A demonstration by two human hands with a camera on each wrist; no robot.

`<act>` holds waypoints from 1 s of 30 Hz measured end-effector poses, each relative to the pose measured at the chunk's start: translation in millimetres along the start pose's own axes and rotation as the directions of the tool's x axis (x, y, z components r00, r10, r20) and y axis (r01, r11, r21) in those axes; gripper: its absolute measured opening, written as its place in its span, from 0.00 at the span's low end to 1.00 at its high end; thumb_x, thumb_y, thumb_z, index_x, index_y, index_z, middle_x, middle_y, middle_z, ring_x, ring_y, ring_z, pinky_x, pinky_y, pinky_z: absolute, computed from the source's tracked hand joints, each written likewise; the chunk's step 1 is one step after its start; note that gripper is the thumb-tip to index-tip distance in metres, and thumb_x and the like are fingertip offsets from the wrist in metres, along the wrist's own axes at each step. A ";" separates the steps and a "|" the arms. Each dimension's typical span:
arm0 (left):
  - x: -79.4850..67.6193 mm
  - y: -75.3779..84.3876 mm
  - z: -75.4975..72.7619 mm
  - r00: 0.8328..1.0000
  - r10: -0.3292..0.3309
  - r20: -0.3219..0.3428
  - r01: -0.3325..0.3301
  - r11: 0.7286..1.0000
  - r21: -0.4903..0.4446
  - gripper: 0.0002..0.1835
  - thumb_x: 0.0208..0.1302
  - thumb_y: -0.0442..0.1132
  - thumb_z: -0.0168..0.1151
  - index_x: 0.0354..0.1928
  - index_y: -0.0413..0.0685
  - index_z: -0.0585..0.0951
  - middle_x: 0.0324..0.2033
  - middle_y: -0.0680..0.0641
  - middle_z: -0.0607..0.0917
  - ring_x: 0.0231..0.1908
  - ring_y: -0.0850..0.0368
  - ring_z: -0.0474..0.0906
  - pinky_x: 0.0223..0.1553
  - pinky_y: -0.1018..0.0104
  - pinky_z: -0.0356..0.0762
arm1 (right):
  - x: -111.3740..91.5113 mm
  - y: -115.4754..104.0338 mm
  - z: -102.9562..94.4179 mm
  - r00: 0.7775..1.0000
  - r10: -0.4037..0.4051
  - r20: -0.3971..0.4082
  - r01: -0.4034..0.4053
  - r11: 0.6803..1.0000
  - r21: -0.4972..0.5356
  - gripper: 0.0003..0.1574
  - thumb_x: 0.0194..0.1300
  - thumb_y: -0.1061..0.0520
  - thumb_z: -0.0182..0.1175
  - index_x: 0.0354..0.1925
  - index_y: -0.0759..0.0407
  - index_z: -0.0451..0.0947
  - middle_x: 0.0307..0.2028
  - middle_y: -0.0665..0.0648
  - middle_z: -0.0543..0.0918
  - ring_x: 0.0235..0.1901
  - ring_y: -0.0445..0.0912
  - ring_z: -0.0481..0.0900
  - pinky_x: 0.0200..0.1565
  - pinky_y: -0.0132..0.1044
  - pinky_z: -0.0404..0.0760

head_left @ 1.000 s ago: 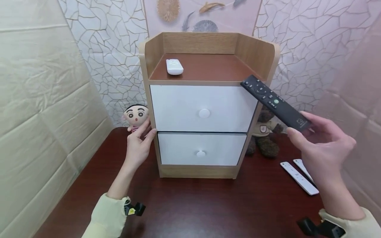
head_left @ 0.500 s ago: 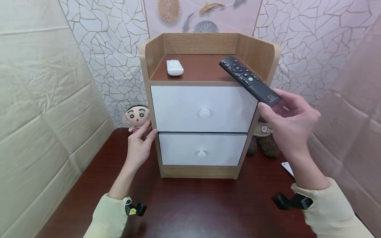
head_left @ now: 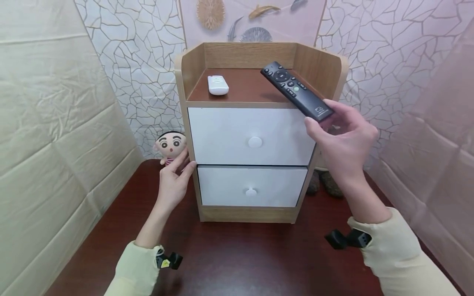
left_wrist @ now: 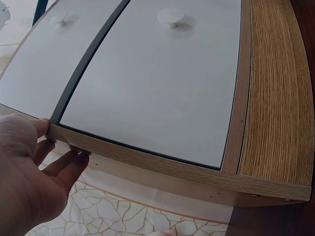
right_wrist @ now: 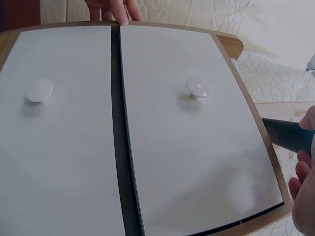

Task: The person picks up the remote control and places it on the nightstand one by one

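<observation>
My right hand [head_left: 346,142] pinches the lower end of a black remote control [head_left: 296,91] between thumb and fingers. The remote points up and left, overlapping the brown top shelf [head_left: 255,88] of a small wooden cabinet [head_left: 247,213] in the head view. On that shelf lies a white remote [head_left: 217,85], near the left side. My left hand [head_left: 173,181] grips the cabinet's left edge, thumb on the front and fingers round the side, level with the gap between the white upper drawer [head_left: 222,135] and lower drawer [head_left: 226,187]. Both drawers are closed.
A plush doll [head_left: 171,144] stands behind the left hand, beside the cabinet. Dark feet of another plush toy [head_left: 331,184] show at the right, the rest mostly hidden by my right hand. Beige cloth [head_left: 63,144] walls flank the dark red table [head_left: 237,259].
My right hand has carried the black remote left and up, from the cabinet's right edge to over the top shelf. The forearm now covers the two white remotes on the table. The left hand keeps its place.
</observation>
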State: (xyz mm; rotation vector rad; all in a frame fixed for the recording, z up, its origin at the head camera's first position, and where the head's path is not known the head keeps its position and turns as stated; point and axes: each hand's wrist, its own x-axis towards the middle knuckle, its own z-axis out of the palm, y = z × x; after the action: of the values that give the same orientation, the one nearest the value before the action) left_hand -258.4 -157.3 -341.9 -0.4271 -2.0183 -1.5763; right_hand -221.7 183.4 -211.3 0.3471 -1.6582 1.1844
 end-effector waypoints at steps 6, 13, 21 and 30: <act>-0.5 -2.2 0.5 1.000 0.003 -0.001 -0.003 1.000 -0.005 0.26 0.73 0.31 0.63 0.71 0.37 0.73 0.62 0.35 0.79 0.61 0.45 0.78 0.54 0.73 0.81 | 6.6 -3.4 11.3 0.999 -0.053 -0.005 0.053 0.998 -0.018 0.23 0.55 0.63 0.76 0.51 0.64 0.87 0.33 0.50 0.86 0.31 0.44 0.77 0.33 0.26 0.75; 0.4 -3.8 0.8 1.000 0.022 -0.016 -0.022 1.000 0.001 0.25 0.73 0.31 0.63 0.70 0.37 0.74 0.61 0.35 0.80 0.59 0.45 0.80 0.54 0.73 0.81 | 17.6 -11.7 28.9 0.999 -0.033 -0.028 0.033 0.999 -0.012 0.23 0.55 0.61 0.76 0.50 0.62 0.88 0.39 0.59 0.89 0.32 0.40 0.79 0.39 0.26 0.78; 1.8 -4.8 -1.0 0.999 0.051 -0.020 -0.050 0.998 0.031 0.25 0.73 0.32 0.63 0.70 0.38 0.74 0.61 0.37 0.81 0.60 0.47 0.80 0.55 0.68 0.82 | 20.3 -22.6 58.2 0.999 -0.009 -0.047 0.010 0.999 0.033 0.23 0.56 0.59 0.76 0.51 0.61 0.87 0.40 0.56 0.89 0.32 0.41 0.81 0.41 0.28 0.85; 1.3 -4.9 0.0 0.999 0.045 -0.002 -0.045 0.999 0.028 0.26 0.74 0.32 0.62 0.71 0.38 0.73 0.63 0.38 0.79 0.61 0.46 0.79 0.55 0.74 0.80 | 25.1 -20.6 82.6 0.994 -0.103 -0.042 0.103 0.995 -0.007 0.20 0.57 0.58 0.73 0.48 0.65 0.87 0.31 0.58 0.87 0.27 0.38 0.78 0.33 0.25 0.79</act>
State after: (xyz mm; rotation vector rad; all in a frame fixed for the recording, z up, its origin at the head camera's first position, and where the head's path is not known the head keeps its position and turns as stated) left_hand -262.2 -158.7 -345.0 -0.4568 -2.0117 -1.5194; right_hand -264.7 113.1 -178.4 0.3976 -1.5872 1.1039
